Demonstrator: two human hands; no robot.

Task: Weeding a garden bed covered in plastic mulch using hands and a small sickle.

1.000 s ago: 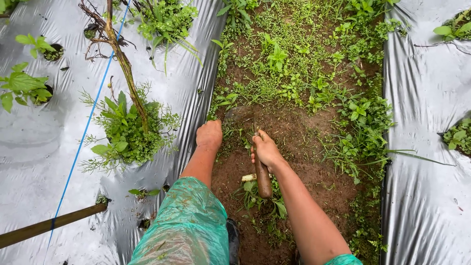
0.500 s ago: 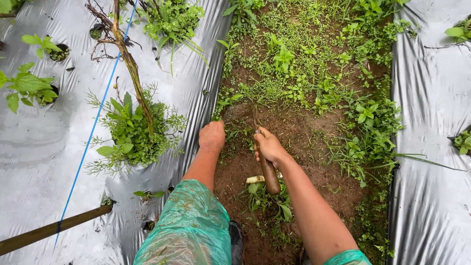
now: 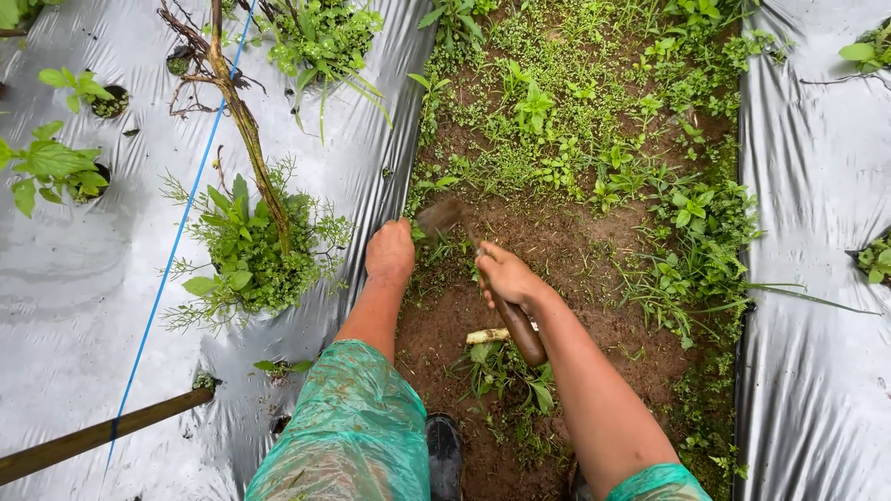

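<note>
The metal head of the small hoe (image 3: 444,219) is blurry, and part of its wooden handle hides under the right hand (image 3: 509,276), whose fingers are wrapped tight around it. The hoe sits over the brown dirt path (image 3: 557,269) between the shiny plastic sheets (image 3: 817,186). The left hand (image 3: 390,252) is closed in a fist on a clump of weeds (image 3: 436,252) just beside the hoe head.

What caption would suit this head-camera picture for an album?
Right hand grips a wooden-handled hand hoe over weedy soil while the left hand clutches weeds between silver mulch sheets.
</note>
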